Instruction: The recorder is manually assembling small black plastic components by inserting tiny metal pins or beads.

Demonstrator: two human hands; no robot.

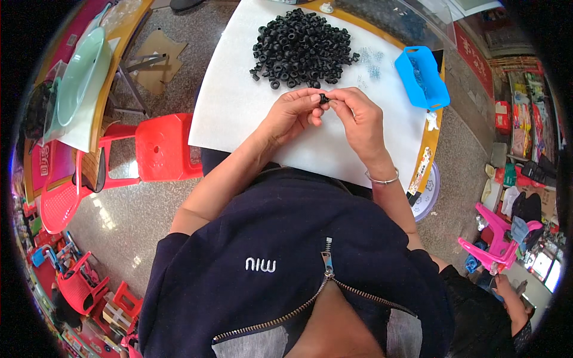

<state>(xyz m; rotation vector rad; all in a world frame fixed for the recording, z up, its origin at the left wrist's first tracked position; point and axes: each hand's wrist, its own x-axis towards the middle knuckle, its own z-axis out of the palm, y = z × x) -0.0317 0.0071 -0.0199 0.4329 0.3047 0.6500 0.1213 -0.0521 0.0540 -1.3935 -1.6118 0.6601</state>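
Both my hands meet over the white-covered table (233, 113), just on my side of a big heap of small black ring-shaped parts (301, 45). Between the thumb and fingers of my left hand (289, 113) is one small black part (323, 99). My right hand (363, 119) is closed in a pinch right against that part's right side. What its fingertips grip is too small to make out. To the right of the heap, tiny shiny pieces (374, 72) lie scattered on the white sheet. More tiny pieces lie inside a blue plastic basket (440, 100) at the table's right side.
A red plastic stool (160, 146) stands left of the table. Farther left, a second table carries a pale green basin (89, 71). A pink plastic chair (495, 238) and another person's arm (510, 298) are at the right. A purple-rimmed basin (431, 197) sits below the table's right edge.
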